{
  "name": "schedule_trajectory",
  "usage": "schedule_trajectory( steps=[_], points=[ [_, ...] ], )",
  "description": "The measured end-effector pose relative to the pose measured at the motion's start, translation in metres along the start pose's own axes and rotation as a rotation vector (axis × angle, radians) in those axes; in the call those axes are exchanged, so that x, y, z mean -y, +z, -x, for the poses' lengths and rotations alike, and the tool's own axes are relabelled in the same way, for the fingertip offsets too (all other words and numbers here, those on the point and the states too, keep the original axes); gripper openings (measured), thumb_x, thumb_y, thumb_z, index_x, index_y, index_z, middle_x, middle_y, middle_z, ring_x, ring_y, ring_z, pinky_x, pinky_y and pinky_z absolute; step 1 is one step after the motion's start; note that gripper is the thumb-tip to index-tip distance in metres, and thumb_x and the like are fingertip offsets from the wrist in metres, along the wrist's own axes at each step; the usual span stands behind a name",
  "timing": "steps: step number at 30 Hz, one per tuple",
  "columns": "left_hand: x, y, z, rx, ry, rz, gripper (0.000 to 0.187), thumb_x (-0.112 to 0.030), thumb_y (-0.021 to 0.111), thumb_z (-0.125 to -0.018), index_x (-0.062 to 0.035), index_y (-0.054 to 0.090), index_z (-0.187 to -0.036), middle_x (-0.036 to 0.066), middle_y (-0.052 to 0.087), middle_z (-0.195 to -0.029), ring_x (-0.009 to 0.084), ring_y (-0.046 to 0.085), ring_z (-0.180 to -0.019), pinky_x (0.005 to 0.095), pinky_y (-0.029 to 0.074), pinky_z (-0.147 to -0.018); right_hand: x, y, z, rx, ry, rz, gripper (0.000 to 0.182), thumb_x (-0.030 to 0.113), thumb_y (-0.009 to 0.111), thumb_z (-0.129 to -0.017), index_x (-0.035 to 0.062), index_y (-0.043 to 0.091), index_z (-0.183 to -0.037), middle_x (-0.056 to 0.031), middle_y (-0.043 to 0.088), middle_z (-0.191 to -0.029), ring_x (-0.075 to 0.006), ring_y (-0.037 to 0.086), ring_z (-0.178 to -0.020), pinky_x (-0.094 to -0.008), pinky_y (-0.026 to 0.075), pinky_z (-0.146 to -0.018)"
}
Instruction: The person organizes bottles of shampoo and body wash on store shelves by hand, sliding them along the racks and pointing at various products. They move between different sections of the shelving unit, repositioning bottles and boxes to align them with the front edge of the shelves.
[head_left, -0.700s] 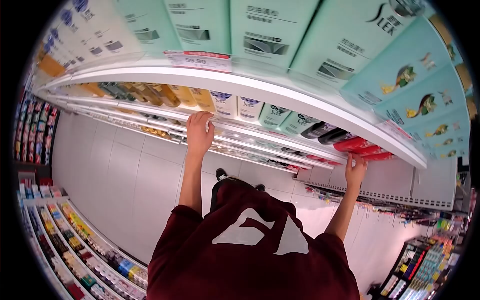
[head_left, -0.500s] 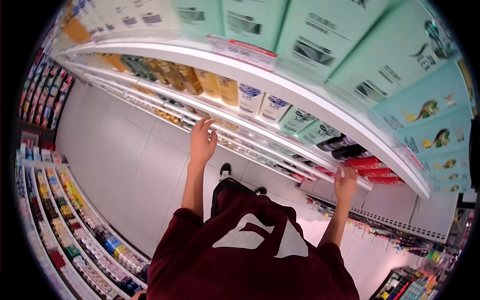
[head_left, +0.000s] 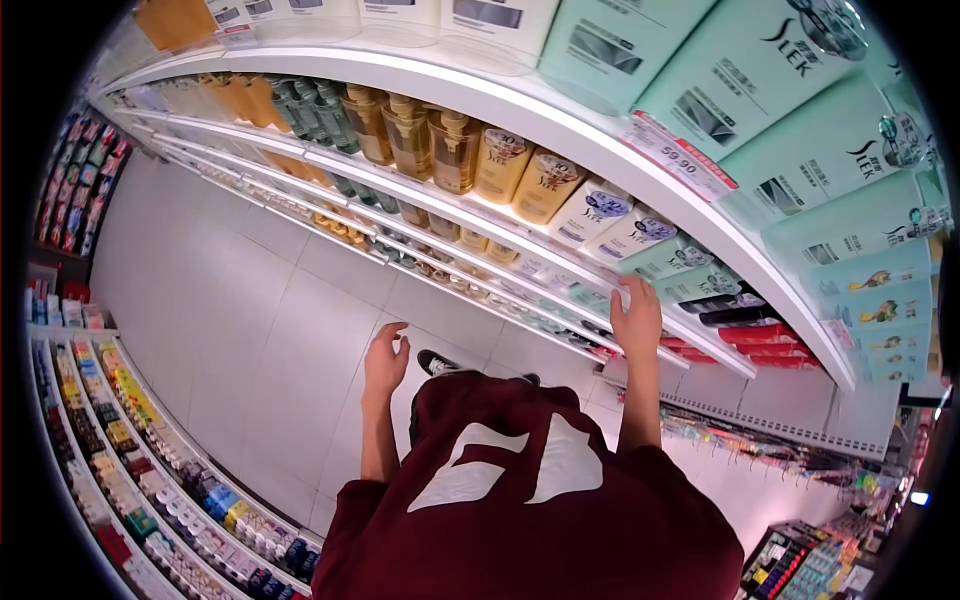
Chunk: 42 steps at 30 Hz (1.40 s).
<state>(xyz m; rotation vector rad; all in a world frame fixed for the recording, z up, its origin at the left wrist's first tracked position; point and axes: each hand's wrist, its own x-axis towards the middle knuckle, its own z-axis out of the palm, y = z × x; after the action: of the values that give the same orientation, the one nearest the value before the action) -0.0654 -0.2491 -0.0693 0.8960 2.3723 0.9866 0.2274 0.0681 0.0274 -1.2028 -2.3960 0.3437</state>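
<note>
My right hand (head_left: 637, 312), fingers slightly bent and apart, is at the edge of the middle shelf (head_left: 590, 262), just below the pale green bottles (head_left: 668, 256). It holds nothing that I can see. My left hand (head_left: 386, 360) hangs over the floor, fingers loosely curved and apart, with nothing in it. Along the shelf stand amber pump bottles (head_left: 453, 150), yellow bottles (head_left: 547, 184), white bottles (head_left: 592, 210), black bottles (head_left: 720, 302) and red bottles (head_left: 765, 335).
Large mint-green boxes (head_left: 725, 80) stand on the upper shelf above a price tag (head_left: 680, 157). Another stocked shelf unit (head_left: 150, 455) curves along the lower left. Tiled floor (head_left: 250, 320) lies between them. A display stand (head_left: 810, 560) is at the lower right.
My left hand has moved down and away from the shelves. My right hand has shifted left from the red bottles toward the green ones. The view has shifted along the shelf.
</note>
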Motion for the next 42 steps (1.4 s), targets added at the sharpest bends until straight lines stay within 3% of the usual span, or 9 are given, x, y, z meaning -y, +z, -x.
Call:
schedule_trajectory(
  steps=[4, 8, 9, 12, 20, 26, 30, 35, 42],
  points=[
    [0.052, -0.036, -0.004, -0.007, -0.04, 0.034, 0.027, -0.01, 0.062, -0.092, -0.0038, 0.067, -0.118, 0.017, 0.07, -0.115, 0.0324, 0.071, -0.096, 0.0433, 0.054, -0.085, 0.008, 0.011, -0.004, -0.146, 0.04, 0.079, 0.02, 0.009, 0.07, -0.086, 0.0067, 0.062, -0.104, -0.0144, 0.068, -0.106, -0.039, 0.063, -0.101, -0.0477, 0.051, -0.085],
    [0.103, -0.065, -0.01, 0.009, -0.066, 0.021, 0.027, -0.009, 0.062, -0.092, -0.0028, 0.068, -0.118, 0.017, 0.071, -0.115, 0.0314, 0.071, -0.095, 0.0428, 0.054, -0.084, 0.026, 0.013, -0.003, -0.132, 0.219, 0.122, 0.022, 0.009, 0.071, -0.086, 0.0077, 0.063, -0.106, -0.0137, 0.069, -0.106, -0.0392, 0.065, -0.099, -0.0489, 0.051, -0.084],
    [0.112, -0.072, -0.013, 0.014, -0.076, 0.022, 0.028, -0.008, 0.062, -0.092, -0.0026, 0.068, -0.119, 0.017, 0.07, -0.115, 0.0312, 0.071, -0.095, 0.0427, 0.054, -0.084, 0.025, 0.014, -0.004, -0.199, 0.133, 0.089, 0.018, 0.005, 0.069, -0.087, 0.0062, 0.067, -0.105, -0.0147, 0.071, -0.105, -0.0387, 0.066, -0.098, -0.0477, 0.052, -0.085],
    [0.128, -0.09, -0.022, 0.034, -0.076, 0.024, 0.028, -0.007, 0.062, -0.093, -0.0007, 0.067, -0.119, 0.017, 0.07, -0.115, 0.0304, 0.071, -0.095, 0.0424, 0.054, -0.083, 0.003, 0.018, -0.006, -0.202, 0.001, 0.121, 0.015, 0.002, 0.064, -0.089, 0.0047, 0.071, -0.102, -0.016, 0.073, -0.102, -0.0383, 0.067, -0.097, -0.0471, 0.052, -0.086],
    [0.154, -0.118, -0.038, 0.054, -0.105, 0.056, 0.029, -0.006, 0.06, -0.094, 0.0015, 0.066, -0.122, 0.017, 0.07, -0.117, 0.0292, 0.07, -0.095, 0.0411, 0.054, -0.082, -0.062, -0.017, 0.021, -0.235, 0.147, 0.378, 0.015, 0.005, 0.063, -0.09, 0.0061, 0.075, -0.1, -0.0137, 0.073, -0.098, -0.0367, 0.068, -0.097, -0.0467, 0.053, -0.084],
    [0.176, -0.115, -0.041, 0.099, -0.145, 0.041, 0.03, -0.009, 0.06, -0.095, 0.0009, 0.065, -0.124, 0.017, 0.07, -0.118, 0.0291, 0.069, -0.098, 0.0406, 0.054, -0.084, -0.123, -0.043, 0.051, -0.264, 0.241, 0.485, 0.021, 0.005, 0.063, -0.089, 0.0077, 0.074, -0.106, -0.0134, 0.073, -0.107, -0.0363, 0.067, -0.101, -0.0471, 0.054, -0.085],
    [0.183, -0.112, -0.049, 0.11, -0.138, 0.049, 0.031, -0.009, 0.06, -0.096, 0.0008, 0.064, -0.124, 0.018, 0.07, -0.118, 0.0295, 0.07, -0.097, 0.0408, 0.054, -0.084, -0.055, -0.035, 0.036, -0.35, 0.129, 0.531, 0.025, 0.0, 0.064, -0.087, 0.0064, 0.073, -0.109, -0.014, 0.073, -0.111, -0.0348, 0.067, -0.105, -0.0446, 0.053, -0.092],
    [0.164, -0.106, -0.058, 0.141, -0.093, 0.042, 0.031, -0.009, 0.061, -0.096, 0.0012, 0.064, -0.124, 0.018, 0.07, -0.118, 0.0287, 0.07, -0.097, 0.0405, 0.054, -0.083, 0.057, 0.02, -0.015, -0.26, -0.076, 0.107, 0.018, 0.003, 0.072, -0.083, 0.0065, 0.073, -0.101, -0.0114, 0.073, -0.107, -0.0327, 0.067, -0.102, -0.0432, 0.051, -0.09],
    [0.14, -0.1, -0.059, 0.145, -0.041, 0.046, 0.032, -0.011, 0.061, -0.096, 0.0011, 0.064, -0.126, 0.018, 0.07, -0.117, 0.0285, 0.069, -0.097, 0.04, 0.054, -0.082, 0.059, 0.057, -0.045, -0.121, -0.14, 0.089, 0.012, 0.01, 0.072, -0.087, 0.0061, 0.074, -0.098, -0.0066, 0.074, -0.101, -0.0283, 0.066, -0.098, -0.0408, 0.05, -0.086]
  ],
)
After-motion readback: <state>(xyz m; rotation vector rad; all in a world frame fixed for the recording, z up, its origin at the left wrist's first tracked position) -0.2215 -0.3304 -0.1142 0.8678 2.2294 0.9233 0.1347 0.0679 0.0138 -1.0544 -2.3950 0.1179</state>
